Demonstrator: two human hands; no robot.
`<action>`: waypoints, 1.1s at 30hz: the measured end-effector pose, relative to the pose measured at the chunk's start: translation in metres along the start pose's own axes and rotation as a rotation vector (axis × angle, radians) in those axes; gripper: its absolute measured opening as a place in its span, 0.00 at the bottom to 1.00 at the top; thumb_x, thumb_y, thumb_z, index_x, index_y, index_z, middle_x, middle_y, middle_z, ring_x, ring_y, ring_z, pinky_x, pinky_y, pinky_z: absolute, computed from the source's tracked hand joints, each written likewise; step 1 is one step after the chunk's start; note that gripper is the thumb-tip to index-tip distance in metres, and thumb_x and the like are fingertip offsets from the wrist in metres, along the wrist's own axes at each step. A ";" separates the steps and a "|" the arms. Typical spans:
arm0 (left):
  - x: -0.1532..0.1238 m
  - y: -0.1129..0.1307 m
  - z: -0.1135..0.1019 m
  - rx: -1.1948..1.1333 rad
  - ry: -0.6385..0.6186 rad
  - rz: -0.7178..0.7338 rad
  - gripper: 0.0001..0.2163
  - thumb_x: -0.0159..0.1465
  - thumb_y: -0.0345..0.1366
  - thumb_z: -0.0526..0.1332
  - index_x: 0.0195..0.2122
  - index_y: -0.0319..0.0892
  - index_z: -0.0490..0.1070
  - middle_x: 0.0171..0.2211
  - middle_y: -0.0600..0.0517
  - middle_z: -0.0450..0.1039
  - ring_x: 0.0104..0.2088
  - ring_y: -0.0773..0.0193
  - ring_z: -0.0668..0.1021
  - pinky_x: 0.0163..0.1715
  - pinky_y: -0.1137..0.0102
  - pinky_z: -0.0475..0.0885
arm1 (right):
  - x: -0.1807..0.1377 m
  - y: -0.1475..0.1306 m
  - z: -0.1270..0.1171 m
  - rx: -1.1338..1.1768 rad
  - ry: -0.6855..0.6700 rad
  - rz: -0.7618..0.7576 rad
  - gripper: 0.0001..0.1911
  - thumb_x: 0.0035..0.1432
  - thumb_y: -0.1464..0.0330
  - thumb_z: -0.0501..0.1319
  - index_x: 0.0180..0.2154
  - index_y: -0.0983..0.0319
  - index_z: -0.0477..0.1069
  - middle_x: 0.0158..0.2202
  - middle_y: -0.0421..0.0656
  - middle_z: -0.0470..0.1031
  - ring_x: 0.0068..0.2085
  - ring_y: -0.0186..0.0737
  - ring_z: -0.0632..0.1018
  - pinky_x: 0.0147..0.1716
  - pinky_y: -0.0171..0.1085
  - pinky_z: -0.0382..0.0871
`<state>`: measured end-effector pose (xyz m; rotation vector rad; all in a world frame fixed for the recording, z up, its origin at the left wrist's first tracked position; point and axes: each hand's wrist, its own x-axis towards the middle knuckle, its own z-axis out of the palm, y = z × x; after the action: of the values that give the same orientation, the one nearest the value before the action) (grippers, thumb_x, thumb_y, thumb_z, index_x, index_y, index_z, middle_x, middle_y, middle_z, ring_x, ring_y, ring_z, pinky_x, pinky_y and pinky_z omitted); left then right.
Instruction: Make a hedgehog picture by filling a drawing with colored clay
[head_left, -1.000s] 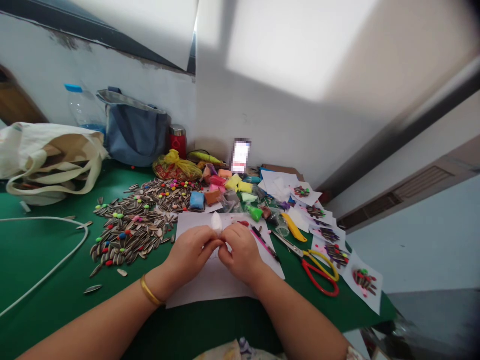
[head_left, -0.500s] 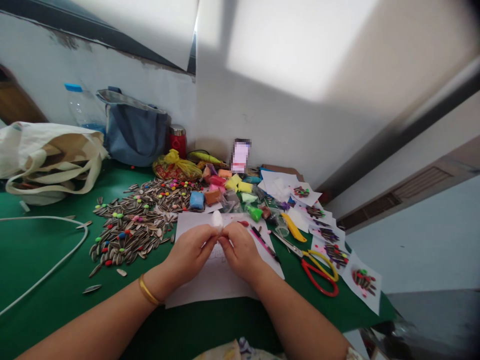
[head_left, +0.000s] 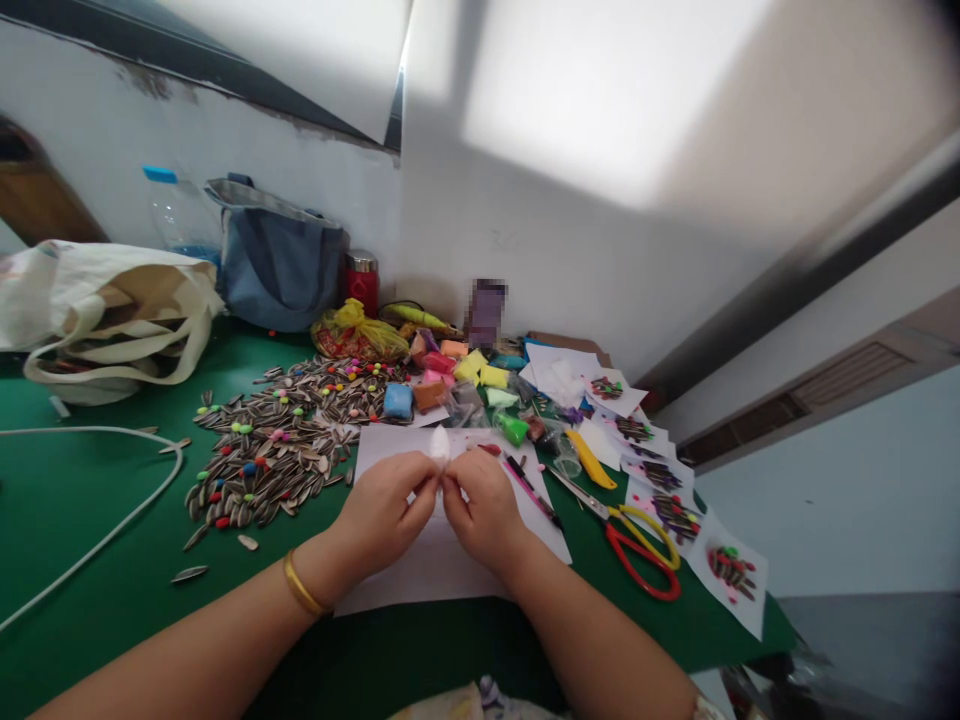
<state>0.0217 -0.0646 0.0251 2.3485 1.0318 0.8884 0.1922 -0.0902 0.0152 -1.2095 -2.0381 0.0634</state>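
Close together over a sheet of white paper [head_left: 397, 580], my left hand [head_left: 391, 505] and my right hand [head_left: 481, 508] pinch a small white packet [head_left: 440, 445] between thumbs and fingertips. Its rounded white end stands up beyond the fingers; the lower part is hidden, and it looks like soft clay in clear wrap. A black and pink pen [head_left: 534, 492] lies on the paper just right of my right hand. To the left of my left hand spreads a heap of striped sunflower seeds [head_left: 277, 455], some with coloured clay on them.
Coloured clay packets [head_left: 431, 396] sit behind the paper. Scissors [head_left: 622, 530] and a yellow cutter [head_left: 590, 458] lie to the right, beside several papers bearing seed pictures [head_left: 727, 575]. At the back stand a blue bag [head_left: 281, 265], a red flask [head_left: 362, 285] and a phone [head_left: 487, 312].
The camera view has shifted slightly, so everything sits a little further right. Both hands stay on the white packet, with fingers slightly shifted. The phone's screen has turned darker.
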 end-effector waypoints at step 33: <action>0.009 -0.018 0.001 -0.294 0.089 -0.242 0.11 0.64 0.37 0.54 0.24 0.43 0.64 0.23 0.55 0.66 0.27 0.64 0.70 0.28 0.70 0.63 | 0.004 0.022 -0.015 0.052 0.069 0.122 0.25 0.65 0.63 0.55 0.62 0.60 0.59 0.56 0.51 0.67 0.57 0.51 0.68 0.57 0.51 0.63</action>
<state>0.0181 -0.0467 0.0174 1.9131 1.1085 0.9829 0.2168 -0.0799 0.0197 -1.2854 -1.8904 0.1301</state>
